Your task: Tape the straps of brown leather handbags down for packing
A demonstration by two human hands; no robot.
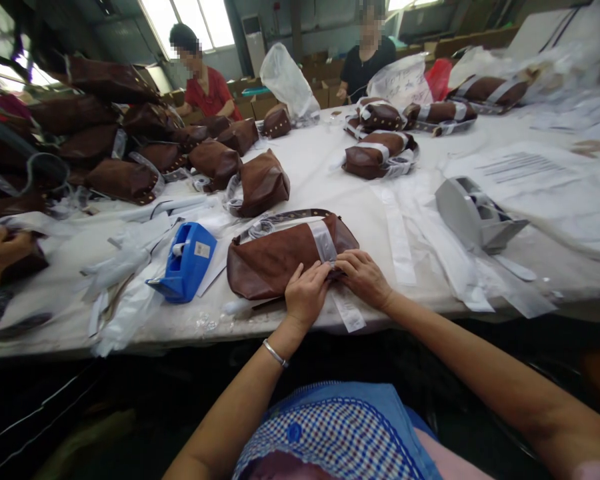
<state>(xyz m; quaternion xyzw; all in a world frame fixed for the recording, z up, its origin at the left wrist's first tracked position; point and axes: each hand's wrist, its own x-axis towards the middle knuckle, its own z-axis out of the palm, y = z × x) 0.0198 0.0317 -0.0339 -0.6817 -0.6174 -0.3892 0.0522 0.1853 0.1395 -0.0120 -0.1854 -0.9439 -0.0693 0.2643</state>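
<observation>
The brown bag (pixel 275 260) lies on its side on the white table (pixel 330 167), at the near edge, right in front of the person. A clear strip (pixel 323 241) goes around its middle. The left hand (pixel 306 293) rests on the bag's near edge, fingers close together and pressed flat. The right hand (pixel 364 279), at 3 o'clock of it, has its fingers curled tight on the strip. The bag looks soft, squashy and light, with smooth skin that may slip, so it is best held by both ends. A blue tape holder (pixel 187 261) sits at 9 o'clock of the bag, a grey tape holder (pixel 475 217) at 2 o'clock.
</observation>
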